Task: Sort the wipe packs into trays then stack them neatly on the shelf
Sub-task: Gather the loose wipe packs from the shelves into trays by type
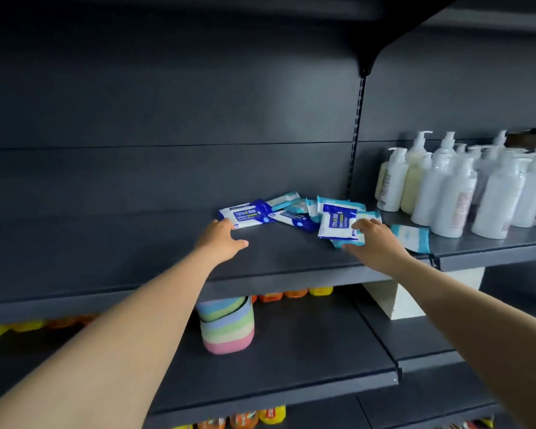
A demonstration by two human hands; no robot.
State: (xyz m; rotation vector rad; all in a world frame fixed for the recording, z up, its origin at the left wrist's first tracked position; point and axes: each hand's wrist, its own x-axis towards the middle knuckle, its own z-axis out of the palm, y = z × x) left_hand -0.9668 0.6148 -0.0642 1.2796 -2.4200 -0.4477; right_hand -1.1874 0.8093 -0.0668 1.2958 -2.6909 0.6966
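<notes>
Several wipe packs lie in a loose heap [294,210] on the dark upper shelf [279,258]. Some are dark blue and white, others light blue and white. My left hand [222,239] reaches to the near edge of a dark blue pack [245,214] at the heap's left end, fingers extended and touching it. My right hand [373,243] pinches a dark blue pack [336,222] together with a light blue pack [348,242] under it. One light blue pack [413,238] lies apart to the right. No tray is in view.
White pump bottles [452,187] crowd the same shelf at the right. On the lower shelf stand a pastel striped fabric holder [226,326] and a white box [399,298]. Orange and yellow packages [291,294] line the back underneath.
</notes>
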